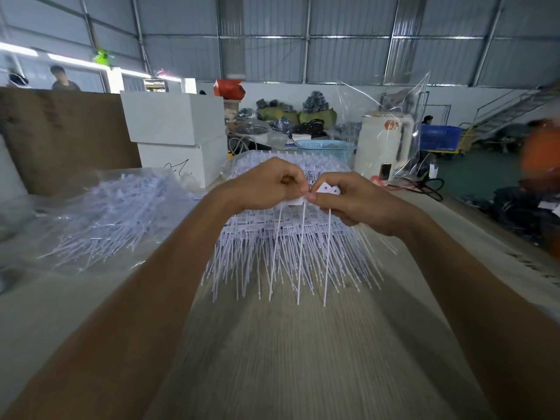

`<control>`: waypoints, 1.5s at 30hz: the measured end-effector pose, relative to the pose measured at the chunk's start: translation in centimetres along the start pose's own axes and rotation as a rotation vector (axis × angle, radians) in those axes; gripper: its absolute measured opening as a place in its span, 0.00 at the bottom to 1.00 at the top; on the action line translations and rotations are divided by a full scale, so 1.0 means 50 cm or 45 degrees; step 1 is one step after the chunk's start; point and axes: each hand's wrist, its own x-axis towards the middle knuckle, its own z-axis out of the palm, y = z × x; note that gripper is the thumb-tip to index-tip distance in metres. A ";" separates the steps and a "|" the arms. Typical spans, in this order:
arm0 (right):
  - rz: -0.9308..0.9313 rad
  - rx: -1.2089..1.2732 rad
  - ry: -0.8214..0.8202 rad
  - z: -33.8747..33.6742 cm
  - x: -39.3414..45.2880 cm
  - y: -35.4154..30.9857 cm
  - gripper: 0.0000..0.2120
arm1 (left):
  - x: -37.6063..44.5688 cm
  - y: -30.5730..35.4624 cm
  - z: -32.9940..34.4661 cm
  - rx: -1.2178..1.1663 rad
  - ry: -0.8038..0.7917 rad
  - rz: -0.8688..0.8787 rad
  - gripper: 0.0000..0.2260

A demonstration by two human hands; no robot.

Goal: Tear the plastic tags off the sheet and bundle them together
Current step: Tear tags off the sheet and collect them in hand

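**Tearing under way, with most of the stack still to go**

Pinching at the same spot, the left hand point(266, 183) and right hand point(357, 201) meet above the sheets of tags point(288, 237) stacked on the wooden table point(303, 344). The right hand's fingers grip a few loose tags point(328, 189) by their white heads, thin tails hanging down; the left hand's curled fingers seem to nip the next tag's head, though blur makes that uncertain. A heap of separated tags point(115, 213) lies in clear plastic to the left, so some tearing is done. The thick stack suggests much remains, and no finished tie is visible. A dark scrawl on the white box point(181, 165) cannot be read.
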 end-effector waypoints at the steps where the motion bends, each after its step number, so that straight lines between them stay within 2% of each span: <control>1: -0.007 0.053 0.058 0.004 0.002 0.002 0.12 | 0.001 0.000 0.002 -0.019 0.014 -0.009 0.06; 4: -0.022 0.218 0.179 0.013 0.011 0.004 0.09 | 0.009 0.001 0.009 -0.018 0.103 -0.016 0.10; 9: -0.058 0.332 0.248 0.019 0.018 -0.001 0.13 | 0.015 0.001 0.016 0.077 0.237 0.018 0.15; 13: -0.095 0.363 0.047 0.008 0.013 -0.001 0.03 | 0.015 0.005 0.011 0.113 0.244 0.040 0.19; 15: -0.104 0.316 -0.031 0.001 0.011 -0.002 0.03 | 0.016 0.008 0.011 0.114 0.245 0.032 0.20; 19: -0.184 0.030 0.043 -0.005 0.009 -0.019 0.06 | 0.018 0.008 0.011 0.039 0.212 -0.029 0.22; 28: -0.456 -0.960 0.282 0.010 0.021 -0.058 0.12 | 0.004 0.011 -0.007 -0.174 0.167 -0.106 0.23; 32: -0.492 -0.967 0.330 0.010 0.019 -0.064 0.12 | 0.002 0.019 -0.009 -0.290 0.186 -0.094 0.22; 36: -0.415 -1.048 0.459 0.018 0.023 -0.060 0.08 | -0.001 0.023 -0.009 -0.279 0.115 -0.103 0.23; 38: -0.301 -0.996 0.630 0.008 0.025 -0.058 0.06 | -0.009 0.023 -0.013 -0.234 0.009 -0.099 0.23; 40: -0.176 -0.705 0.767 -0.022 0.022 -0.055 0.05 | -0.013 0.022 -0.015 -0.198 -0.009 -0.095 0.23; 42: -0.086 -0.451 0.793 -0.049 0.013 -0.053 0.04 | -0.012 0.018 -0.016 -0.171 0.083 -0.073 0.22; 45: -0.019 -0.119 0.716 -0.048 0.009 -0.047 0.02 | -0.007 0.012 -0.012 -0.097 0.133 -0.050 0.19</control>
